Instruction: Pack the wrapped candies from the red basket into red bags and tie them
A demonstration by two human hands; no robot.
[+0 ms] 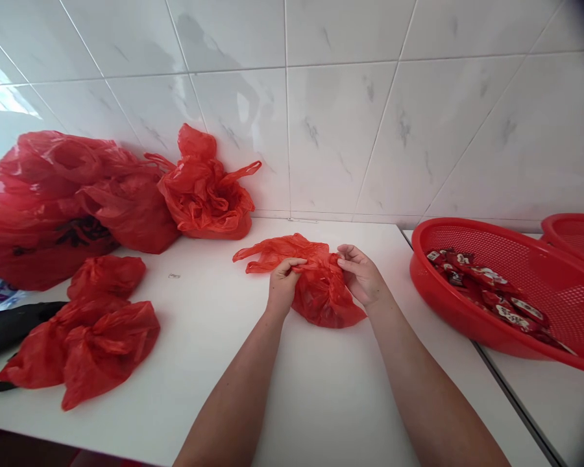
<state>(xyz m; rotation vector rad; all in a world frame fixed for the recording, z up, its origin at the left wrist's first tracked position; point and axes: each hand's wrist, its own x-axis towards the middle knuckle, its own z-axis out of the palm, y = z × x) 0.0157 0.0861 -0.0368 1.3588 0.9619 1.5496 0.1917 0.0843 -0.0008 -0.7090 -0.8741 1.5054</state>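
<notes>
On the white table before me lies a thin red plastic bag, its lower part rounded and its neck gathered. My left hand pinches the gathered plastic on the left side between thumb and finger. On the other side of the neck, my right hand pinches the bag with thumb and forefinger, its other fingers curled. The bag's loose upper part spreads away toward the wall and to the left. What is inside the bag cannot be made out.
At right, a red plastic basket holds several small red packets; another red basket stands behind it. Smaller tied red bags lie at left, beside a black bag. Large red bags and a bunched one stand against the tiled wall.
</notes>
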